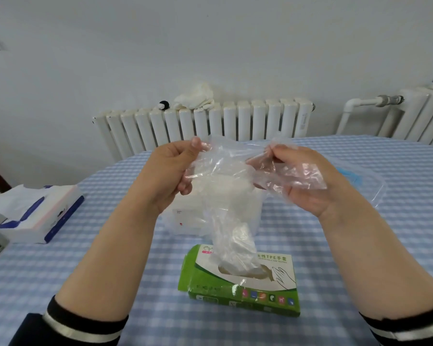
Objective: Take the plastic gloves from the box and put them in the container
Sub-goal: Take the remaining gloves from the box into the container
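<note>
A green and white glove box lies on the checked tablecloth near me, with thin plastic sticking up out of its slot. Above it I hold a clear plastic glove stretched between both hands. My left hand pinches its left edge, and my right hand pinches its right edge, with film draped over the fingers. Behind the glove stands a clear plastic container, largely hidden by the plastic and my hands.
A clear lid with blue trim lies at the right on the table. A tissue pack sits at the left edge. A white radiator with a cloth on top runs behind the table.
</note>
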A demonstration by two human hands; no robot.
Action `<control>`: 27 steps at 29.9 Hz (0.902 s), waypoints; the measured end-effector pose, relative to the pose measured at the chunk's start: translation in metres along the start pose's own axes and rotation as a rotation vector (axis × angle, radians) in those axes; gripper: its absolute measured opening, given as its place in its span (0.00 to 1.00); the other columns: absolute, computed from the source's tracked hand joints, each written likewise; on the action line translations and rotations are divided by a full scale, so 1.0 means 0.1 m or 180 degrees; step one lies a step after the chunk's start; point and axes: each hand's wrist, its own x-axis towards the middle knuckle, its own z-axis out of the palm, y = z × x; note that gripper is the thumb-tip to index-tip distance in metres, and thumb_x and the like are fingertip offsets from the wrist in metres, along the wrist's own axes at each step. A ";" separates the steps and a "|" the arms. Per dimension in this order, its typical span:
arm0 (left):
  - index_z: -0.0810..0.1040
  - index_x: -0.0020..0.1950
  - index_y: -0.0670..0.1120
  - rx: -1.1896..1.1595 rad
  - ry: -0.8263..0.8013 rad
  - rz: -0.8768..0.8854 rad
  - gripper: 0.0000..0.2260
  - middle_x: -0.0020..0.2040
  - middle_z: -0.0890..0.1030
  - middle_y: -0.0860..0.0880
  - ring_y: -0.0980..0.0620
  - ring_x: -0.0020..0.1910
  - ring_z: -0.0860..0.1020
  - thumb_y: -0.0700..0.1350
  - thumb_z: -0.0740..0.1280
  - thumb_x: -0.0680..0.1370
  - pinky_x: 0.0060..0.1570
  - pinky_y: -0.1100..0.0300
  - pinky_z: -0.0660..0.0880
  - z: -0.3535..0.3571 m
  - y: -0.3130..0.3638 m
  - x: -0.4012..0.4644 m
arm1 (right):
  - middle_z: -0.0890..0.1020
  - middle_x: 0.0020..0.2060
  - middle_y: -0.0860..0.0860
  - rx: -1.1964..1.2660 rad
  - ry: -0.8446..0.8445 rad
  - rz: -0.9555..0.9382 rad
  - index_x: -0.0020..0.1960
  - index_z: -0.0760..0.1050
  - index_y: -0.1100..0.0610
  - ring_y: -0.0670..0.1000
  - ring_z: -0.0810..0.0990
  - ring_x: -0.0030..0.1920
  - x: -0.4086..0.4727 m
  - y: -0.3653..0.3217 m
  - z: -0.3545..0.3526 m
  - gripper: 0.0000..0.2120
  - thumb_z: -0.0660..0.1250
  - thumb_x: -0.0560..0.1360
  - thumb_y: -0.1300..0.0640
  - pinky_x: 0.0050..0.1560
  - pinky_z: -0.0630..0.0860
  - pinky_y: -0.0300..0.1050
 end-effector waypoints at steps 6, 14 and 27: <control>0.82 0.56 0.49 0.0722 -0.0544 -0.0059 0.13 0.22 0.68 0.50 0.55 0.22 0.65 0.51 0.68 0.73 0.26 0.65 0.70 -0.12 0.02 -0.01 | 0.85 0.41 0.56 -0.0023 0.0474 0.0128 0.41 0.70 0.56 0.51 0.81 0.30 0.06 0.03 0.02 0.12 0.55 0.83 0.57 0.27 0.76 0.38; 0.76 0.56 0.50 0.1820 -0.0141 -0.0037 0.10 0.29 0.76 0.51 0.57 0.25 0.71 0.47 0.71 0.76 0.26 0.63 0.73 -0.15 0.11 0.52 | 0.84 0.37 0.54 0.0296 0.1098 -0.0121 0.49 0.73 0.57 0.47 0.76 0.23 0.17 0.10 -0.07 0.02 0.62 0.80 0.60 0.21 0.72 0.36; 0.67 0.55 0.45 0.4738 -0.0342 0.0056 0.15 0.42 0.76 0.49 0.51 0.37 0.74 0.50 0.69 0.77 0.36 0.59 0.69 -0.24 -0.28 0.88 | 0.82 0.38 0.49 -0.0140 0.1353 -0.0554 0.47 0.74 0.53 0.48 0.77 0.29 0.12 0.01 -0.13 0.02 0.64 0.79 0.58 0.26 0.72 0.38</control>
